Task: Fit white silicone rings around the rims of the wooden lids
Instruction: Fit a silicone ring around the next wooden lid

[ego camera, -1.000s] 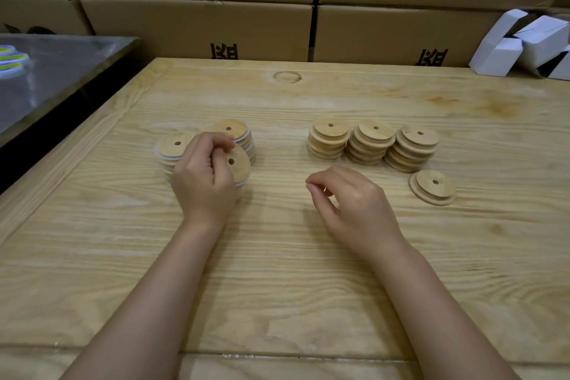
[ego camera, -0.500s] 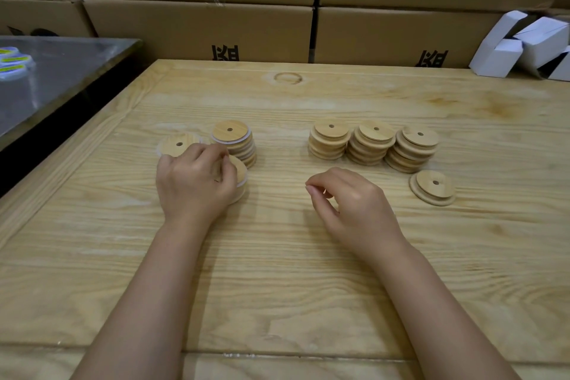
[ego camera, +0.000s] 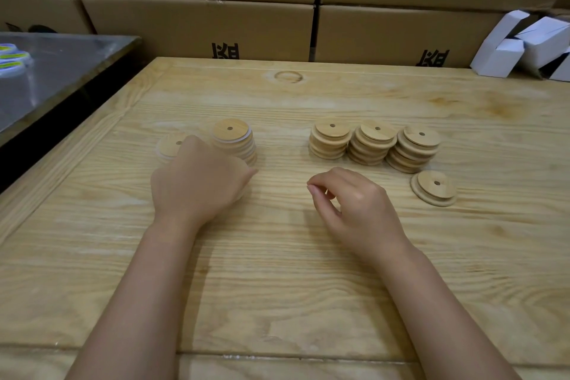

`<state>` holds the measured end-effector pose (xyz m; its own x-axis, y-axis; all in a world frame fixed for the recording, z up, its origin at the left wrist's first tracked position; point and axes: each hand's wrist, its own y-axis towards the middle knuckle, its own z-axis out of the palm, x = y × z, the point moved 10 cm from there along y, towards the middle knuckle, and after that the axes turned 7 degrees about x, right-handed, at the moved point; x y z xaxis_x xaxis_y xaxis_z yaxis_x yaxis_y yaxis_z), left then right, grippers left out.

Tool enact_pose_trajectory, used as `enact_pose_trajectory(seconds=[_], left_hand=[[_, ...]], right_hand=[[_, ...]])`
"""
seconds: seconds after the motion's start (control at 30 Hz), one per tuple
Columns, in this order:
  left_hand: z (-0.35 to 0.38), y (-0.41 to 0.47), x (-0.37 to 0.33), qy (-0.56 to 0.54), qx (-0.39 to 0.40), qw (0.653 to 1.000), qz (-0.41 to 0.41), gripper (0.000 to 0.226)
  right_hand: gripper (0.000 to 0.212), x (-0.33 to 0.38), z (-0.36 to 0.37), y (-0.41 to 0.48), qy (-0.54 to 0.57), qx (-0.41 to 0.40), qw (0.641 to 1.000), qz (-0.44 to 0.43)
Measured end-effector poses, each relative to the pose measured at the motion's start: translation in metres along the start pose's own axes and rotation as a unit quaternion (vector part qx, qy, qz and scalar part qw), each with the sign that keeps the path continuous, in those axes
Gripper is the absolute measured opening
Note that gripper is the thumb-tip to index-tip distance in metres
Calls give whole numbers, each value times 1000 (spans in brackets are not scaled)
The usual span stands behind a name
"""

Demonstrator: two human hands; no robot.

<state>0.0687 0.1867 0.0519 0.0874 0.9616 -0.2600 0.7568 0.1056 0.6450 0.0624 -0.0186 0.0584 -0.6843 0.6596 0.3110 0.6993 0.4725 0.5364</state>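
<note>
- Now the left hand (ego camera: 197, 185) sits lower than a second ago, just in front of the ringed stack (ego camera: 233, 142). It covers the front pile it was loading, which showed beside the fingers then.
- Left grip: fingers hidden behind the back of the hand, so I cannot tell if they clamp a lid.
- Right hand (ego camera: 354, 203), well right of the ringed stack, has not moved. Fingers loosely curled, thumb near forefinger, nothing seen between them.
- Low ringed pile (ego camera: 169, 147) just left of the ringed stack, partly blurred.
- Bare stacks (ego camera: 373, 143) and lone lid (ego camera: 433, 191) far right of it, unchanged.
- Judgement: one finished lid has just been set down and many bare lids remain. No loose ring is visible.
</note>
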Motion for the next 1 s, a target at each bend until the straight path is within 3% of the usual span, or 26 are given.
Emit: enact_pose_trajectory(seconds=[0.17, 0.37, 0.5, 0.63, 0.73, 0.83, 0.93, 1.0], left_hand=[[3, -1, -9, -22, 9, 997, 78, 52], [0, -2, -7, -19, -12, 996, 90, 38], [-2, -3, -8, -22, -19, 995, 101, 26], [-6, -4, -12, -34, -35, 992, 120, 28], [-14, -6, -18, -6, -86, 989, 122, 30], [-25, -6, -3, -2, -139, 989, 47, 28], [-36, -7, 22, -56, -178, 981, -45, 24], [-38, -8, 25, -67, -191, 978, -54, 24]], right_hand=[[8, -5, -4, -1, -4, -14, 1000, 2], [12, -27, -33, -5, -13, -106, 994, 28], [11, -59, -50, -13, -25, -164, 978, 123], [14, -93, -67, -27, -81, -214, 947, 227], [37, -135, -66, -47, -121, -175, 898, 385], [55, -168, -57, -69, -112, -99, 854, 498], [58, -184, -38, -79, -99, -18, 830, 549], [52, -184, -32, -77, -121, 7, 832, 542]])
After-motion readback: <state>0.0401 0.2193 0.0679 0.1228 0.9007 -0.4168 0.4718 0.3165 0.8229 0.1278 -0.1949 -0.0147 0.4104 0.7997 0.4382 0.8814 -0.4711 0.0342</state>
